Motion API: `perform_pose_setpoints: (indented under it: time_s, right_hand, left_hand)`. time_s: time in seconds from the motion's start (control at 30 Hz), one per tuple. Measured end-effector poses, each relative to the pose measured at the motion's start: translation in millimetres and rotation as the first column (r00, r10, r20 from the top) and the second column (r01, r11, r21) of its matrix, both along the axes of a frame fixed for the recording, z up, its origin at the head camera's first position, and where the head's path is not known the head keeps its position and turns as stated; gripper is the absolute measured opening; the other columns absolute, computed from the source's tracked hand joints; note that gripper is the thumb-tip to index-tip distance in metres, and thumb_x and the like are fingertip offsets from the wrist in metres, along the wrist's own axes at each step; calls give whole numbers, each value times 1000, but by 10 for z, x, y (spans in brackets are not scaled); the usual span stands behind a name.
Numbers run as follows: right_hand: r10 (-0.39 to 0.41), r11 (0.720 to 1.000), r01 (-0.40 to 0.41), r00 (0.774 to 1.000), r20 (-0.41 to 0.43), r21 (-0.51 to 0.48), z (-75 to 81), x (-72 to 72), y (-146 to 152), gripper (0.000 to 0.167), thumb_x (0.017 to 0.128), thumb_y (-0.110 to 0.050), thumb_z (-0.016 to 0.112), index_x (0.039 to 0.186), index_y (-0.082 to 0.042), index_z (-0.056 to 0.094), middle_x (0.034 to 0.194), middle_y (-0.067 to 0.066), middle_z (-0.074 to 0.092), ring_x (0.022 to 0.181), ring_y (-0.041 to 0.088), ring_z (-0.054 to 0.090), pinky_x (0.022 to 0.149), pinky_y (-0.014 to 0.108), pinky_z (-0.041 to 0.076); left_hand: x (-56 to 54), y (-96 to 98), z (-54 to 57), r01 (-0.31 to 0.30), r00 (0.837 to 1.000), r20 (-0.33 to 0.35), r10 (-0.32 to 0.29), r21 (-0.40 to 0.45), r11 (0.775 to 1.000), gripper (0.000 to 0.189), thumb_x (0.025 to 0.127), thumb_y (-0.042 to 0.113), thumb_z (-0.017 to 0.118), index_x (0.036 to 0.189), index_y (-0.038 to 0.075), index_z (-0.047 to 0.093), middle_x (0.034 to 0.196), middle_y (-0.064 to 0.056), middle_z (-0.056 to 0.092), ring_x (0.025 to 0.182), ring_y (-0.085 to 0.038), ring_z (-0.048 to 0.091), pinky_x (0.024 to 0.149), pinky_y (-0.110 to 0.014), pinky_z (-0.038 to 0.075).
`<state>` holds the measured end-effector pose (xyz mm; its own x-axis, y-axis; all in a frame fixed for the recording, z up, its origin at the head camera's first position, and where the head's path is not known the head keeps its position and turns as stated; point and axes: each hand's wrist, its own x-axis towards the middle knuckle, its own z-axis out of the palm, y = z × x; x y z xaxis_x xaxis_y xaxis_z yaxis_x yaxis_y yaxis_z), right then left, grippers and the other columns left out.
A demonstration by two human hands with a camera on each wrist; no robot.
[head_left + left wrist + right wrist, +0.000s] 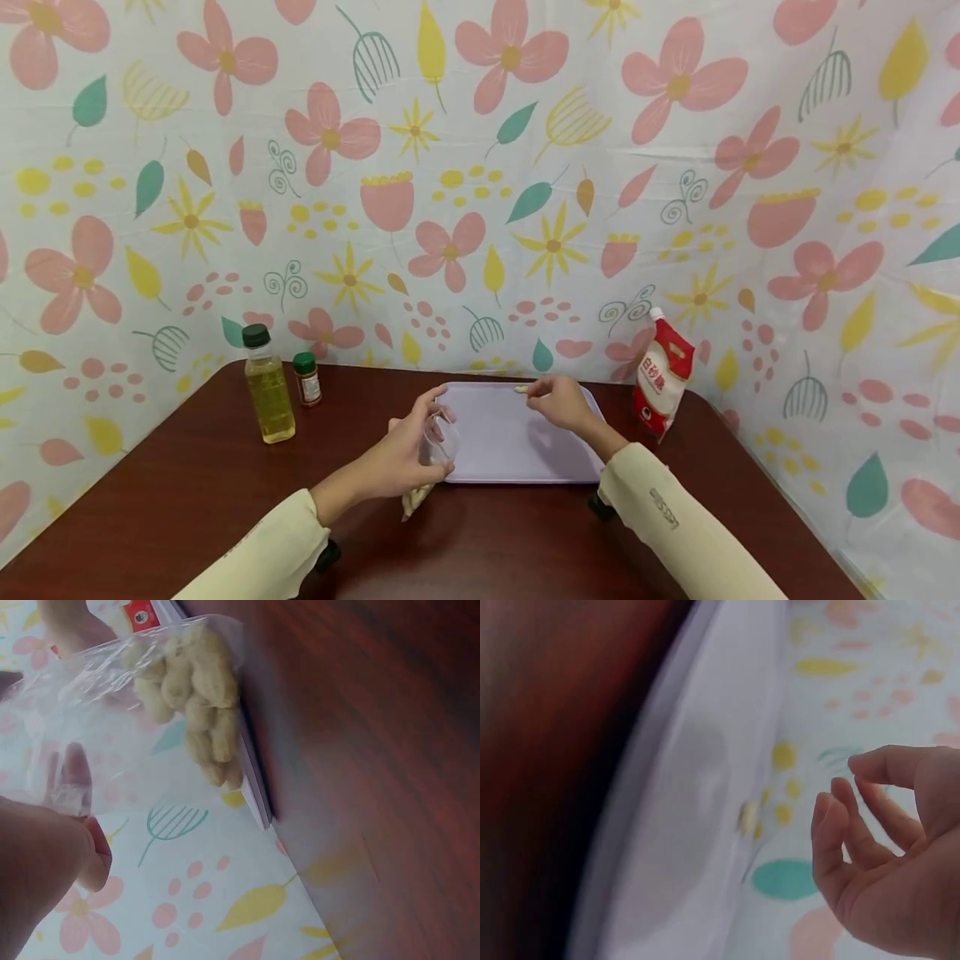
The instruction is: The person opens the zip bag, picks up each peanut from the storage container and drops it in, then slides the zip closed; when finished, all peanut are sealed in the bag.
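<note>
My left hand [405, 450] grips a clear plastic bag [441, 440] near its open top, left of the lilac tray [487, 433]. Shelled-in peanuts [199, 705] are bunched at the bottom of the bag in the left wrist view, beside the tray's edge. Over the tray's back right part is my right hand [561, 402], its fingers bent with a gap between thumb and fingertips. A single peanut [748, 817] lies at the far side of the tray, apart from the fingertips [840, 787] in the right wrist view.
A bottle of yellow oil [270, 400] and a small green-capped jar [307, 382] stand at the back left. The red and white sugar pouch [662, 379] is upright right of the tray. Behind the dark wooden table [187, 492] hangs a floral cloth [450, 167].
</note>
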<state>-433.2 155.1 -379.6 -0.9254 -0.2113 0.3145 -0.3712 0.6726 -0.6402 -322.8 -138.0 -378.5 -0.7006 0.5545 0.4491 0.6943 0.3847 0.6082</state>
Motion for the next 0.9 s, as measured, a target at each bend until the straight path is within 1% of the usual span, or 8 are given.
perform_pose_setpoints:
  time_s: [0.07,0.17,0.33,0.47,0.57,0.67,0.8,0.9]
  right_hand:
    - [1,999,0,1000,-11,41,-24,-118,18,11,82,-3,72,91,4,73,86,9,72,79,21,64,67,33,49]
    - [21,993,-21,1000,2,119,-68,-279,45,15,82,-2,71,95,6,72,90,13,72,86,26,66,74,38,52]
    - [-8,958,-11,998,64,286,-119,-490,67,21,83,-5,69,103,3,72,101,13,70,96,28,65,85,42,51]
    - [-35,937,1,995,94,348,-132,-621,65,24,86,-8,69,109,0,71,110,14,68,102,29,63,89,43,50]
    - [-15,934,-28,993,117,357,-145,-692,48,28,87,-7,69,114,0,70,116,17,66,109,32,61,94,45,48]
    - [46,918,-95,990,135,386,-163,-733,16,33,85,-3,68,118,3,67,120,20,64,115,37,57,98,49,44]
    - [121,864,-179,981,151,471,-184,-767,-38,40,85,0,67,124,5,63,127,22,60,123,40,52,104,51,39]
    - [124,835,-201,976,181,512,-197,-781,-87,42,88,0,65,130,3,60,132,23,57,127,40,49,107,50,36]
  left_hand:
    - [-10,5,0,-3,1000,-30,2,-26,1000,98,81,11,77,154,12,11,128,-4,49,100,-16,57,91,-44,27]
    - [-16,24,-5,5,998,-58,-8,-58,998,98,78,14,78,152,8,14,126,-6,51,100,-17,58,84,-46,20]
    - [-29,106,-16,18,1000,-21,-20,-100,995,98,79,17,78,153,10,14,127,-1,51,100,-13,57,88,-43,21]
    - [-35,172,-12,-1,1000,-15,-2,-165,986,100,79,22,78,154,10,14,126,6,52,102,-11,58,87,-43,21]
    - [-29,195,-12,-1,1000,-3,1,-201,980,101,79,23,79,154,10,14,125,8,52,106,-13,58,86,-43,19]
    - [-23,196,-30,8,1000,17,-4,-217,976,101,78,22,80,154,10,14,125,6,53,111,-13,57,87,-43,18]
    - [-25,187,-51,14,999,32,-7,-229,973,100,79,22,80,154,11,14,124,8,53,111,-8,54,87,-44,18]
    - [-37,174,-64,18,999,41,-9,-233,972,100,81,23,79,154,11,14,124,12,52,107,-6,55,87,-44,18]
